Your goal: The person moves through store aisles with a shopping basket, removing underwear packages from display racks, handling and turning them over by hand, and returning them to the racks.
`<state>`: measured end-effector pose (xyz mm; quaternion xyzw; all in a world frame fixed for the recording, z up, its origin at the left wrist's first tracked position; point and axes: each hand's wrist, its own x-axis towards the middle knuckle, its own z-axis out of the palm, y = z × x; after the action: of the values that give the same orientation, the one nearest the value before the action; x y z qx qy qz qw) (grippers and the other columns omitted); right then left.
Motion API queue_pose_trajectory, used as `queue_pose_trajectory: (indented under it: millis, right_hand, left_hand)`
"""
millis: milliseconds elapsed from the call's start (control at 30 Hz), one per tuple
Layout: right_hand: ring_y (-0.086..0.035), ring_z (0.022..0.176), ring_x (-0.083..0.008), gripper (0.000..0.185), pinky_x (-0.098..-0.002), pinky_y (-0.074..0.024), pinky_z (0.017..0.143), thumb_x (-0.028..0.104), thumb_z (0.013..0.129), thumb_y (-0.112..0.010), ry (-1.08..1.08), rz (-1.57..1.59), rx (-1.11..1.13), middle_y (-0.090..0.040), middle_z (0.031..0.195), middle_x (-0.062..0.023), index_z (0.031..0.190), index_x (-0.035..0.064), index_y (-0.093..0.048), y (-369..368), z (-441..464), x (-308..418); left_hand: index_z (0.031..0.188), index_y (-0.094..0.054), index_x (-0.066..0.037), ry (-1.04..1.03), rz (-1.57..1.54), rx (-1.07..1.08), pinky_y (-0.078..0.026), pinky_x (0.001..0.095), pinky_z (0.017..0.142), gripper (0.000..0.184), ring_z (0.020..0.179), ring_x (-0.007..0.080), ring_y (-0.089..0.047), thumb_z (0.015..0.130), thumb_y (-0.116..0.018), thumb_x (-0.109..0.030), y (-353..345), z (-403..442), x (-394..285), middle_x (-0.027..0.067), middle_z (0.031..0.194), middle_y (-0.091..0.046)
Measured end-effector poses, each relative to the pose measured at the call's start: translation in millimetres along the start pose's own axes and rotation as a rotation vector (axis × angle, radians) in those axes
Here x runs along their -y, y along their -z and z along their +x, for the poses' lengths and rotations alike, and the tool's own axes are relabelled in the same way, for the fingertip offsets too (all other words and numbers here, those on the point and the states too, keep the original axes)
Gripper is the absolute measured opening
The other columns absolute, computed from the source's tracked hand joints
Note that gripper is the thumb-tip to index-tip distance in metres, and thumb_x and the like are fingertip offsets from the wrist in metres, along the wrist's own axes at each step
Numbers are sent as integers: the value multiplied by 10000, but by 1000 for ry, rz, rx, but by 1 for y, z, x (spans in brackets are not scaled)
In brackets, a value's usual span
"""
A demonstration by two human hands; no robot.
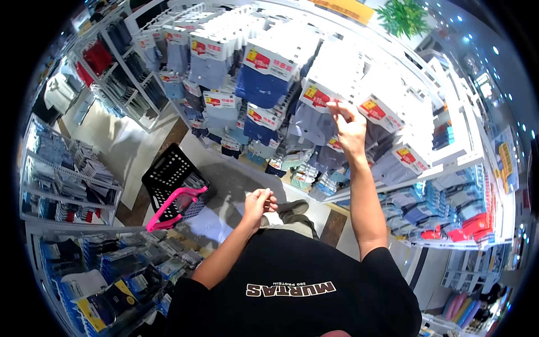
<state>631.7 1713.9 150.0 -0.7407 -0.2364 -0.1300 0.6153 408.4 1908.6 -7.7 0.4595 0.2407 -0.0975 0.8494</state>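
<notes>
My right hand (349, 124) is raised to the hanging rack, its bent fingers at the edge of a white and red header card (317, 96) on a grey garment pack (310, 122). Whether the fingertips pinch the card is not clear. Another carded pack (380, 112) hangs just right of that hand. My left hand (259, 205) is low in front of my body with its fingers curled; anything inside them is too small to make out. Left of it, a black basket (168, 175) with a pink handle (166, 223) stands on the floor.
Rows of carded packs, one with a dark blue garment (261, 87), hang along the rack ahead. Shelves of packaged goods (432, 205) stand at the right. A low shelf (70, 194) and a bin of packs (115, 269) are on the left. My shoes (295, 209) are below.
</notes>
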Motion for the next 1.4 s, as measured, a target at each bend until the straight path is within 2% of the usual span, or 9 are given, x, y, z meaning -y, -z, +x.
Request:
queue_pose_trajectory:
  millis: [67, 333, 600, 700, 833, 967, 1133, 1200, 1400]
  right_hand:
    - [-629, 1072, -185, 269, -295, -500, 964, -157, 870, -524, 10, 165, -28, -653, 1100, -108, 1060, -8, -644, -5, -5, -9]
    - [-562, 914, -185, 297, -261, -466, 763, 25, 818, -661, 51, -251, -101, -563, 978, -83, 1110, 64, -697, -17, -35, 9]
    - [-611, 1036, -270, 403, -330, -508, 854, 141, 832, -713, -113, -282, -79, -565, 1251, -168, 1208, 20, -630, -14, -81, -21]
    - [-585, 1116, -262, 459, -363, -445, 982, 158, 831, -723, -127, -415, -57, -594, 1219, -168, 1241, -7, -597, -19, -96, 7]
    - [-640, 877, -173, 297, -296, -515, 806, 99, 869, -687, -352, -169, -52, -656, 1049, -93, 1147, 8, -639, -17, -117, -9]
    - [-668, 819, -182, 230, -291, -538, 768, 69, 852, -686, -283, -177, 11, -676, 971, -110, 1074, 11, -677, -32, -122, -9]
    - [-674, 841, -168, 199, -285, -538, 775, 33, 846, -679, -351, -18, 60, -694, 946, -111, 1041, -6, -690, -66, -105, -11]
    - [-673, 836, -174, 181, -286, -535, 770, 13, 843, -674, -275, 32, 44, -693, 934, -110, 1022, -8, -691, -78, -90, -12]
    - [-651, 802, -216, 204, -302, -512, 734, -50, 810, -680, 102, 38, 48, -673, 918, -141, 1012, -36, -657, -91, -36, 24]
  left_hand:
    - [967, -603, -55, -18, -7, -40, -524, 255, 582, 203, 641, 129, -640, 983, -569, -255, 6, -1, 0, 48, 805, -657]
    - [926, -626, -12, -351, 196, -100, -485, 234, 609, 192, 654, 81, -584, 958, -614, -201, 21, 19, -50, 39, 809, -665]
    - [1045, -628, 4, -893, 388, -174, -498, 246, 783, 224, 849, 94, -619, 911, -668, -170, -5, 53, -189, 35, 940, -680]
    - [1225, -556, 16, -1021, 439, -170, -502, 301, 885, 393, 994, 172, -632, 895, -676, -161, -22, 74, -233, 97, 1131, -649]
    - [1371, -450, 19, -1157, 717, -279, -420, 396, 1034, 599, 1232, 278, -523, 880, -708, -207, -48, 94, -279, 157, 1332, -547]
    - [1384, -424, 12, -1150, 701, -168, -395, 398, 1045, 654, 1224, 279, -513, 863, -736, -229, -73, 110, -295, 180, 1295, -545]
    - [1218, -552, 33, -1061, 662, -110, -483, 308, 882, 481, 933, 158, -607, 859, -753, -217, -75, 117, -300, 92, 1017, -665]
    - [1183, -586, 44, -815, 393, 240, -514, 278, 858, 364, 944, 138, -623, 907, -701, -163, -77, 104, -298, 100, 1046, -674]
    - [1149, -577, 45, -914, 335, 279, -519, 272, 851, 251, 946, 128, -628, 947, -631, -94, -72, 81, -311, 104, 1053, -677]
